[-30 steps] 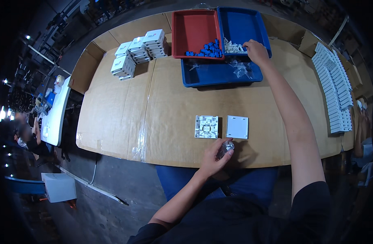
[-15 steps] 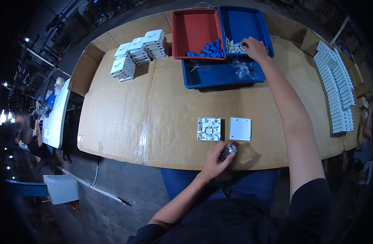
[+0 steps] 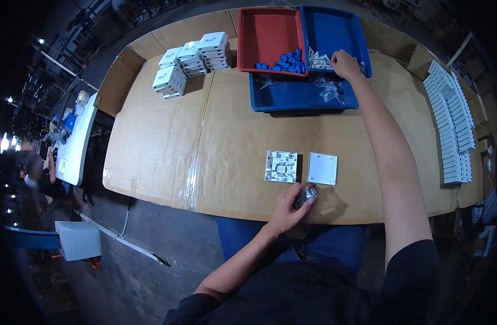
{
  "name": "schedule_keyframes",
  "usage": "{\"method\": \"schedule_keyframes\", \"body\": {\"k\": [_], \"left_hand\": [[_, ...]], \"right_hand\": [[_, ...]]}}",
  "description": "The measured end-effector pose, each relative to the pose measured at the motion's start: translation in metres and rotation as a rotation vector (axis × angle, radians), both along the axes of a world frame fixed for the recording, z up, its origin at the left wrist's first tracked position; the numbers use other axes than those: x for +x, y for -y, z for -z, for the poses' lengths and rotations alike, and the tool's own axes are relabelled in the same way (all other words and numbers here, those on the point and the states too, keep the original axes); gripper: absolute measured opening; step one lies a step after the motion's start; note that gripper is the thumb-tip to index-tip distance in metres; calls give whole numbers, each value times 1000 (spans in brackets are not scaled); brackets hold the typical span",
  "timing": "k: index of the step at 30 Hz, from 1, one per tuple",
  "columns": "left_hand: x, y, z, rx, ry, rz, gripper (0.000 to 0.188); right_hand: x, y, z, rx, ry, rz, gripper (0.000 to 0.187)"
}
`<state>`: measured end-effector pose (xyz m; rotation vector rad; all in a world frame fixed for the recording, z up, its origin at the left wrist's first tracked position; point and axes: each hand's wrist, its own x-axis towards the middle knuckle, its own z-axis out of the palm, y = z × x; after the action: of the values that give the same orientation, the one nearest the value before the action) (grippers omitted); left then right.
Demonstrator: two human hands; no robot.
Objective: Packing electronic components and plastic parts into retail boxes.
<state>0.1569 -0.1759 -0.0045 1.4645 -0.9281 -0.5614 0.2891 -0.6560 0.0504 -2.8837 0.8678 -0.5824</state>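
Near the table's front edge, my left hand (image 3: 288,210) is closed around a small clear plastic bag (image 3: 307,197) with something dark or shiny in it. Just beyond it lie a white square box base (image 3: 281,166) with moulded fittings inside and, to its right, a flat white cover (image 3: 322,168). My right hand (image 3: 344,64) reaches far forward into the blue tray (image 3: 335,27). Its fingers are pinched over the small white parts (image 3: 318,60) there; whatever they hold is too small to make out.
Left of the blue tray is a red tray (image 3: 270,32) with blue pieces (image 3: 289,62). A lower blue tray (image 3: 292,97) in front holds clear bags (image 3: 331,92). White boxes (image 3: 172,78) are stacked at back left; rows of white parts (image 3: 449,124) line the right edge.
My right hand stays at the white parts, its fingers now lifted slightly and drawn together. The left hand keeps hold of the bag. The whole view has shifted a little.
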Motion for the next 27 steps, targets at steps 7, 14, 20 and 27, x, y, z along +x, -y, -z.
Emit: {"method": "schedule_keyframes", "body": {"k": [7,14,20,27], "left_hand": [[-2,-1,-3,44,1,1,39],[0,0,1,-33,-504,139,45],[15,1,-20,-213,-834,153,57],[16,10,-31,-244,-1161,202,57]], "right_hand": [[-12,-8,-14,12,32,-76,19],[-52,-36,-29,342,479,-102,18],[-137,-160,-41,927,620,-311,19],[-209,-258,-37,1252,586,-324,16]]}}
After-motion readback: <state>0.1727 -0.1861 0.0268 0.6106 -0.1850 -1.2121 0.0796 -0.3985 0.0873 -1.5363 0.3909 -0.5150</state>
